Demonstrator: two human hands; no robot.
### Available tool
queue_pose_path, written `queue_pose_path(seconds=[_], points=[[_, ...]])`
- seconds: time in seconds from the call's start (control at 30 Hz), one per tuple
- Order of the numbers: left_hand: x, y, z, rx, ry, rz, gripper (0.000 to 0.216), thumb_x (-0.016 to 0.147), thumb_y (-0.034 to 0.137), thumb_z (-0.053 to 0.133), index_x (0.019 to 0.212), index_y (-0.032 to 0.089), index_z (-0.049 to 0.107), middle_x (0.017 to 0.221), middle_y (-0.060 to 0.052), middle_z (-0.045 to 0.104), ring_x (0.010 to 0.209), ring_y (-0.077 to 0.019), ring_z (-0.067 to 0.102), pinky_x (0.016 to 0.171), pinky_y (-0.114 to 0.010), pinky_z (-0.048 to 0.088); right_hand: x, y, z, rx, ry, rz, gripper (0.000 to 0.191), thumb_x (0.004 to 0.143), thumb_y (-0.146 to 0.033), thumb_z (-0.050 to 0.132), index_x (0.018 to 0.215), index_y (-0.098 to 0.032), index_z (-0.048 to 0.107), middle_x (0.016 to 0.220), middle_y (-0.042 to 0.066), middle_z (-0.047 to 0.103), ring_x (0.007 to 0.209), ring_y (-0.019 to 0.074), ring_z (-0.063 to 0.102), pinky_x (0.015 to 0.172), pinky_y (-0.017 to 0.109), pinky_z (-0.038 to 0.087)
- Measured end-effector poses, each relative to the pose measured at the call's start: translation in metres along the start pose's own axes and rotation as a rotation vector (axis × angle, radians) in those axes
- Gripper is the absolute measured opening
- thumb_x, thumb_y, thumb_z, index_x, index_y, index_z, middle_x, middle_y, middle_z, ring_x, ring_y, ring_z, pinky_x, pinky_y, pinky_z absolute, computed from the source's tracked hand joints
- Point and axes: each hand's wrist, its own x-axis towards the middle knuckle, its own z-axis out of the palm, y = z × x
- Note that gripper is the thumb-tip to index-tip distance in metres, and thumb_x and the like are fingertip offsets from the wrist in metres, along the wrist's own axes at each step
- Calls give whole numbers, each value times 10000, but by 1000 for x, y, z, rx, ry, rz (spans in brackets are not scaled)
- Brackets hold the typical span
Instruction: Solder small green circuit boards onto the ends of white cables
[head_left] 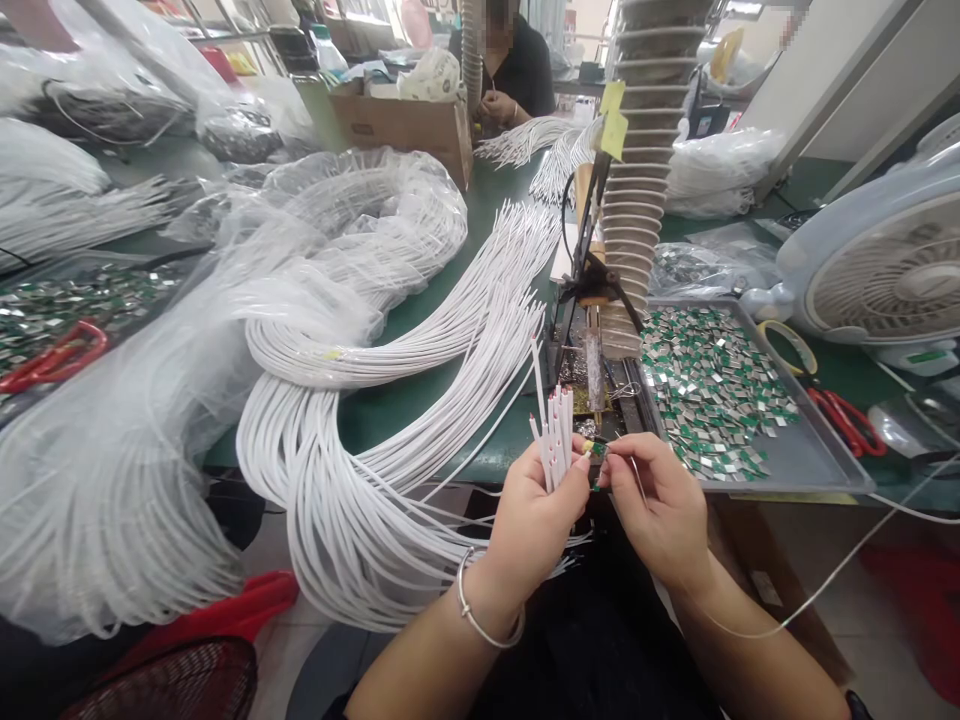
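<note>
My left hand (536, 515) is closed around a bundle of white cables (555, 430), whose cut ends with reddish cores point upward. A small green circuit board (598, 449) sits between the fingertips of both hands. My right hand (660, 505) pinches at that board, and a thin wire (639, 480), which looks like solder wire, passes through its fingers. Just beyond the hands, a soldering iron (594, 365) hangs tip down in a stand. Long white cables (360, 500) curve over the table edge at the left.
A grey tray (817, 465) full of small boards lies at right, near red-handled scissors (851, 420), a tape roll (787, 345) and a fan (892, 260). A ribbed hose (637, 180) rises behind the iron. Bagged cables (360, 210) and a carton (405, 130) stand left; a person (517, 70) sits opposite.
</note>
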Motion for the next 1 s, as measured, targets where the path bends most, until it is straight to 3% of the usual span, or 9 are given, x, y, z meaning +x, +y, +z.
queue_pose_path(seconds=[0.3,0.5,0.67,1.0], points=[[-2,0,-2,40,23,-2,151,788,273,609,876,159,565,501,88,402,426,-42,318,447,-186,285,-1,1,0,-13,-29,-16,109,855,-133,480,887,-191,568,731,8,591,578,104,585,533,226,512],[-1,4,2,-7,47,-72,116,790,234,581,867,161,535,486,102,368,414,-35,284,410,-161,226,-6,6,0,-51,11,-171,302,875,-104,422,1127,-203,556,953,81,636,686,131,622,612,282,553],[2,8,6,-36,55,-91,128,772,217,588,867,163,520,487,107,357,403,-29,269,399,-160,200,-17,10,5,59,146,-185,395,904,-120,372,1281,-210,449,1034,94,643,808,154,656,651,306,584],[1,13,11,-49,42,-86,98,798,195,555,873,153,507,472,111,350,407,-29,267,405,-162,205,-10,6,4,-6,155,-241,273,840,-38,473,1036,-195,578,985,71,681,848,158,687,730,311,604]])
